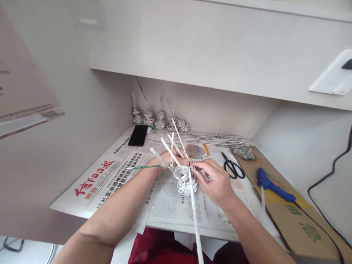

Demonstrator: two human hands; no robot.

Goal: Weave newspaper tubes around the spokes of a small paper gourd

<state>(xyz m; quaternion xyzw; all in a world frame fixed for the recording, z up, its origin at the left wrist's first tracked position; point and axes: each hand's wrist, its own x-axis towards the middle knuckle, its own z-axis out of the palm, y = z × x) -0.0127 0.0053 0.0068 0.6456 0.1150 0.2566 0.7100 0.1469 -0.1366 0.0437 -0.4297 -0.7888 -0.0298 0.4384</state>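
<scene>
A small gourd-shaped weave of rolled newspaper (187,186) is held above the papered table. Several loose paper tubes (166,145) fan up from its top, and a green tube (146,167) points left. My left hand (169,158) is closed round the upper part from behind, its fingers partly hidden by the tubes. At the top of the weave, my right hand (213,177) pinches a paper tube between thumb and fingers. One long white tube (196,221) crosses the weave and runs down towards my lap.
Several finished woven gourds (160,120) line the back wall. A black phone (138,135) lies on the newspaper (105,183) at left. Long paper tubes (210,139), black scissors (234,168), a grey cloth (244,152) and a blue glue gun (273,186) on cardboard (298,225) lie further right.
</scene>
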